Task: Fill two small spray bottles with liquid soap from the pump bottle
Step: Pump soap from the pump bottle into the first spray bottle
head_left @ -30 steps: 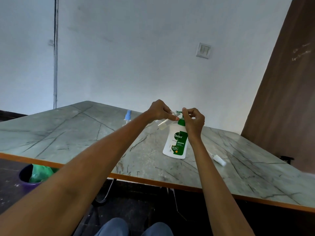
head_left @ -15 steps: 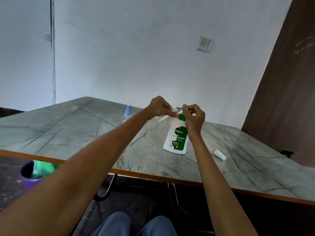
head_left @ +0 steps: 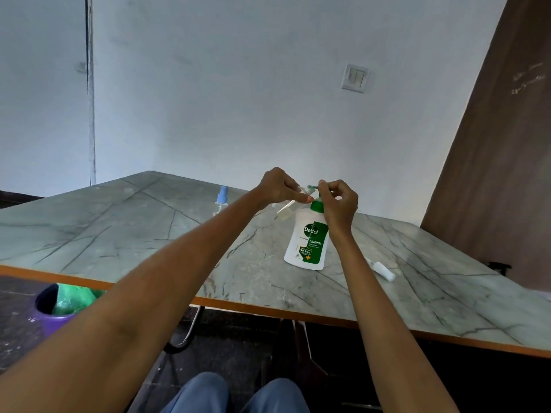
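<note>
Clear small spray bottle (head_left: 287,210), tilted, is pinched in the left hand (head_left: 278,186), mouth at the Dettol pump bottle (head_left: 307,238) nozzle. Right hand (head_left: 340,201) fingers curl on the pump head above its green collar.

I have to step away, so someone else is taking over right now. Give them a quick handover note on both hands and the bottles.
Left hand holds an uncapped small clear bottle, tilted, mouth at the pump nozzle.
Right hand grips the pump head of the Dettol pump bottle, standing on the table.
Second spray bottle, blue top on, stands behind.
White spray cap lies to the right.
Done: some soap in the held bottle.
Left: finish, cap, fill second.
</note>
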